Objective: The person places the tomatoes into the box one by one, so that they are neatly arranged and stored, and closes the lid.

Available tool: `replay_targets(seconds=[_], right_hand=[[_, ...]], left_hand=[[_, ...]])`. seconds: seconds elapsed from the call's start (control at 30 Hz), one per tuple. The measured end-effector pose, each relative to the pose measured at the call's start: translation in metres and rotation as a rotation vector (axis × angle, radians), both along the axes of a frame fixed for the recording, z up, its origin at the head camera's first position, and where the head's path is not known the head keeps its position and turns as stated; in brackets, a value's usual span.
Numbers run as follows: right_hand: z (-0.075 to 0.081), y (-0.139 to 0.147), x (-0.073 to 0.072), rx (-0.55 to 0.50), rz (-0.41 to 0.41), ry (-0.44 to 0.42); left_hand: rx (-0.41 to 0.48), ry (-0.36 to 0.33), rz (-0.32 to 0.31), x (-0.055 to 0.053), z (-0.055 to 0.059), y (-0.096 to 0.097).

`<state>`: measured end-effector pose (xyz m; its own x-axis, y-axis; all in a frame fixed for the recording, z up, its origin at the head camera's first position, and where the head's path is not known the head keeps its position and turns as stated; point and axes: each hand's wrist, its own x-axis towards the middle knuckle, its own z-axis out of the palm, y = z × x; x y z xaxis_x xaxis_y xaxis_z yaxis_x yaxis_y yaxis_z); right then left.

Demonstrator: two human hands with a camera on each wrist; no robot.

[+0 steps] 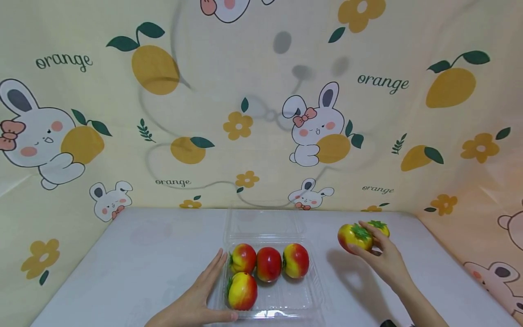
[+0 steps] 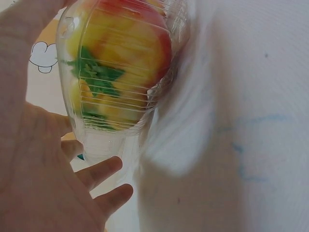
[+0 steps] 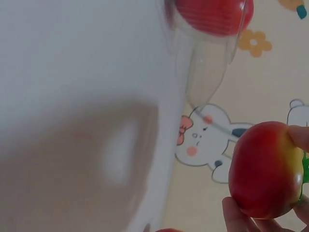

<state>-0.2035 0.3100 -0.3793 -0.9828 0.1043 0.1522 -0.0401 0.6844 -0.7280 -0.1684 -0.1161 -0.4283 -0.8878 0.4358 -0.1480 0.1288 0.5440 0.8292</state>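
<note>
My right hand pinches a red-and-yellow persimmon with a green leafy top and holds it above the table, right of a clear plastic box. In the right wrist view the persimmon shows its red side, with fingertips on it. My left hand lies along the left side of the clear box, fingers straight and spread, thumb by its front edge. Inside the box sit several persimmons: a row at the back and another persimmon at front left. The left wrist view shows persimmons through the ribbed wall.
Another persimmon is partly hidden behind my right hand, at the table's back right. The box's clear lid stands open toward the back. A cloth printed with rabbits and oranges hangs behind the white table.
</note>
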Motion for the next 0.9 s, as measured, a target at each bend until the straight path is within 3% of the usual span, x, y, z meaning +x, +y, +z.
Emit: replay_targets(seconds=[0.5, 0.9], right_hand=[[0.006, -0.029, 0.01, -0.095, 0.092, 0.06], [0.005, -0.051, 0.016, -0.08, 0.129, 0.072]], left_hand=[[-0.028, -0.006, 0.022, 0.0, 0.002, 0.002], [-0.02, -0.009, 0.017, -0.002, 0.001, 0.003]])
